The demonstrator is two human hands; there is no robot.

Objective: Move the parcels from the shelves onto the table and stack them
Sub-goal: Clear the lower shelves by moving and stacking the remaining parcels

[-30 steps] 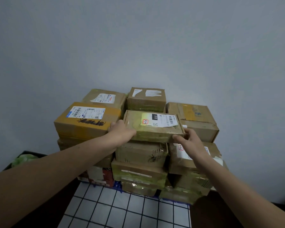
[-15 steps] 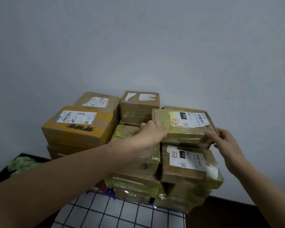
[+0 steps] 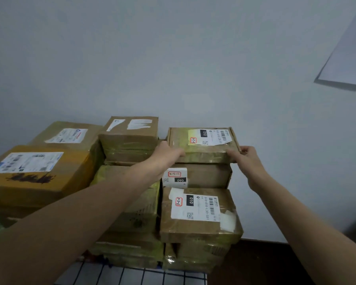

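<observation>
Both hands grip a flat, tape-wrapped parcel (image 3: 201,146) at its near corners: the left hand (image 3: 167,154) closes over the left corner, the right hand (image 3: 246,158) over the right, fingers curled onto the front edge. In the last second the parcel has travelled from the centre column of the stack to the right-hand column, where it now sits square on top of a brown box with a "090" label (image 3: 201,175). Below that lies a larger labelled carton (image 3: 199,214), and further boxes beneath it reach down to the counter (image 3: 132,276), covered in a white grid-patterned cloth. To the left stand a taped box with torn white labels (image 3: 130,138) and, nearer the camera, a yellow-brown carton with a barcode label (image 3: 37,173). The parcel appears placed but not released; the likely remaining step here is to let go and fetch another. The right column is tall and narrow, so a careless release could nudge it.
</observation>
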